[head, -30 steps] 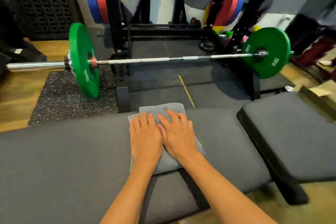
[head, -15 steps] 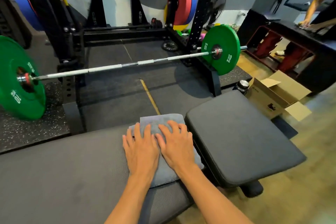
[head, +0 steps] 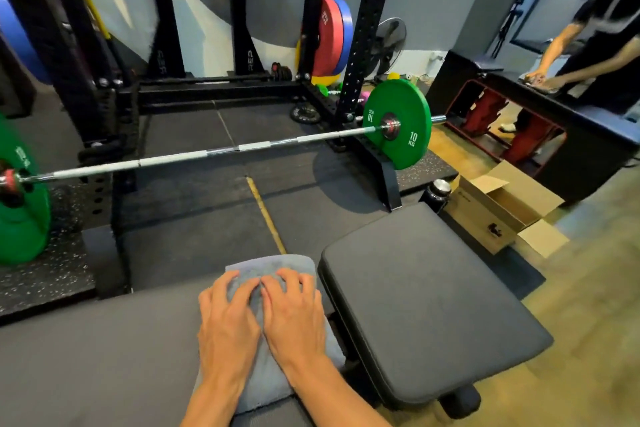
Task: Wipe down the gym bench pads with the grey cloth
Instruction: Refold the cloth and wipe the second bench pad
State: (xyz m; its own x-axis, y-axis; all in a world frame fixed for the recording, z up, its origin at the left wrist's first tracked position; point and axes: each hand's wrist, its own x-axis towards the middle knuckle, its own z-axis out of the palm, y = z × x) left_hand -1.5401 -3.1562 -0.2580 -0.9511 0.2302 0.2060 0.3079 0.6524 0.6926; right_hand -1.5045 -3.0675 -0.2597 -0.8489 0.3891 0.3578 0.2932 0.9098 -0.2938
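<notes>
The folded grey cloth (head: 277, 265) lies on the right end of the long dark back pad (head: 97, 350), its right edge reaching the gap before the square seat pad (head: 422, 295). My left hand (head: 227, 317) and my right hand (head: 294, 314) rest side by side on top of the cloth. Both hands have their fingers curled and bunch the fabric under the fingertips. Most of the cloth's middle is hidden beneath my hands.
A barbell (head: 214, 152) with green plates (head: 398, 123) lies on black mats beyond the bench, in front of a black rack (head: 360, 28). An open cardboard box (head: 502, 208) and a dark bottle (head: 438, 192) sit right of the seat pad. Another person (head: 595, 42) stands far right.
My hands slid the cloth rightward along the back pad to its end beside the seat pad. My fingers, flat before, are now curled into the fabric.
</notes>
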